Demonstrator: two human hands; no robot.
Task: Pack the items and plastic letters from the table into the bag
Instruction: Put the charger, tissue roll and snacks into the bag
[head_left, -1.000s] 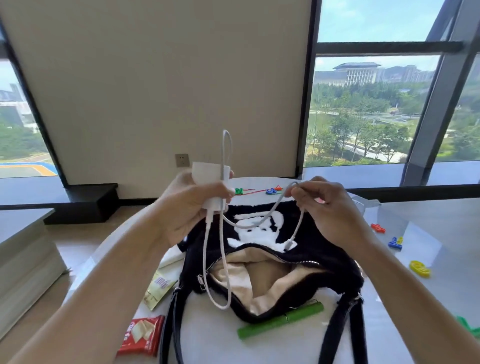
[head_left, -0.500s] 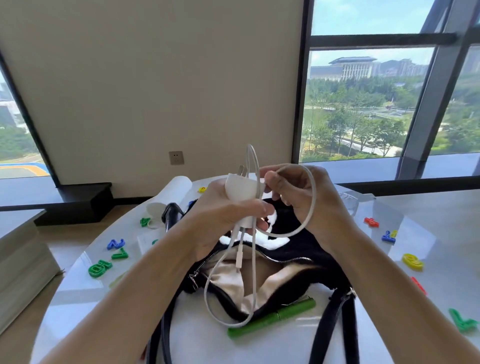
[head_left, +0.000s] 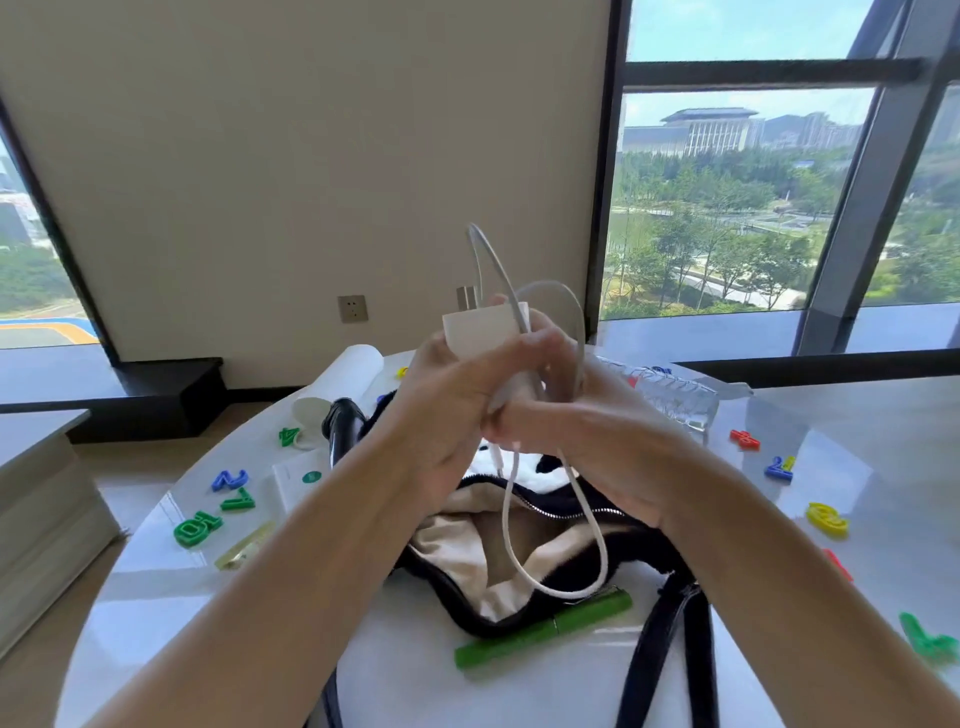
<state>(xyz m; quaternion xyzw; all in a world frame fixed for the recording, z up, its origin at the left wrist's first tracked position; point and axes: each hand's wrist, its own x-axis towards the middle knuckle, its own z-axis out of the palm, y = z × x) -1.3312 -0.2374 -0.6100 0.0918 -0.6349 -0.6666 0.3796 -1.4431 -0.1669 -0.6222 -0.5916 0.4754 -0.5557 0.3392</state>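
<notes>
The forearms and both hands hide much of the black plush bag — only its unzipped mouth and beige lining show, and nothing can be made out inside. Above it, the left hand grips a white charger. The right hand, fingertips partly hidden, pinches the looped cable, which dangles over the bag's mouth. A green pen lies on the desk just beside the bag.

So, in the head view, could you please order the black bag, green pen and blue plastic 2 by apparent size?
Largest to smallest:
black plush bag
green cylindrical pen
blue plastic number 2, farther off but clearly smallest
</notes>
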